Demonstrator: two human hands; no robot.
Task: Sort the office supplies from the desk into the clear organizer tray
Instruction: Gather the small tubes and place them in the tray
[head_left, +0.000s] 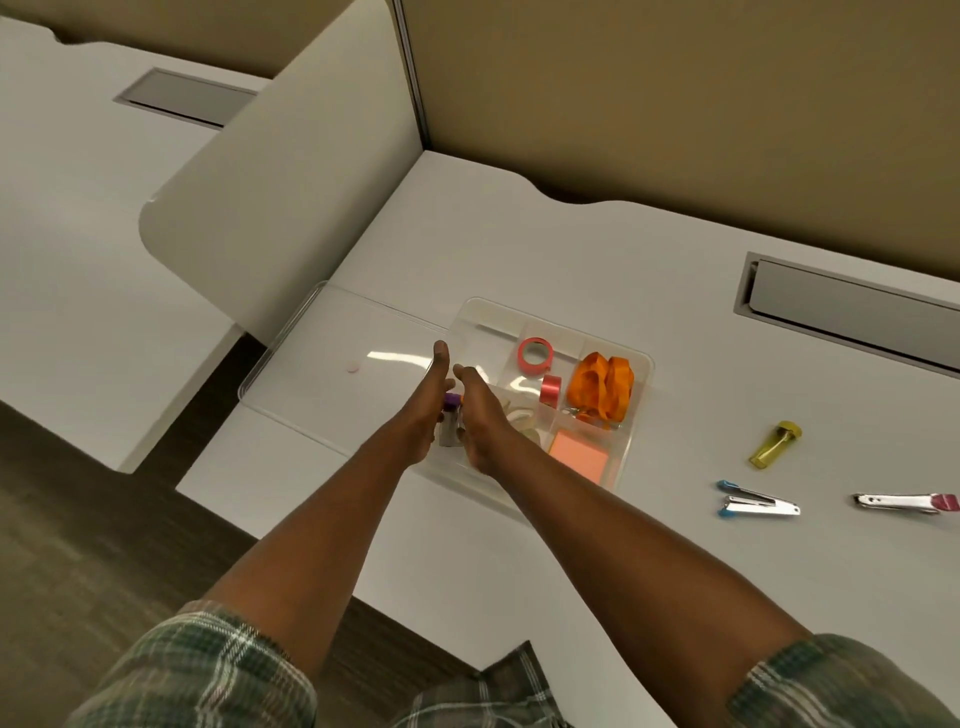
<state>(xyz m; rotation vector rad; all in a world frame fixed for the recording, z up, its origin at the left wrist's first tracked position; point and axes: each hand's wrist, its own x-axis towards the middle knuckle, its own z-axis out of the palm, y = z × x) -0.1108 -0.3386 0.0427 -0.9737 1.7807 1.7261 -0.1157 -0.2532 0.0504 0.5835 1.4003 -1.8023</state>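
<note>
Seen from the head camera, a white desk (519, 249) is shown with a clear organizer tray (641, 364) near its middle, which is taken as the landmark. Both bare forearms are stretched toward the tray's near-left corner. A small purple-capped bottle (451, 415) is held between the left hand (423, 410) and the right hand (480, 415), pressed from either side at that corner; whether it is above the tray floor or resting on it cannot be told.

Inside the tray, a coral tape roll (535, 356) and a smaller red ribbon roll (550, 391) are seen toward the middle, an orange lanyard (602, 387) toward the far-right compartment, and a pink sticky-note pad (579, 457) in the near-right compartment. A pale coiled item lies beside the right hand, too unclear to name. A flat clear lid (322, 364) lies just left of the tray.

Well to the right of the tray, still unsorted on the desk, are a yellow tube (774, 445), a blue-tipped staple remover (756, 505) and a pink-ended metal tool (906, 502).

As a judgement, the bottle could tip on release, since it looks tall and narrow, or be set astride a divider that is hard to see in clear plastic.
</note>
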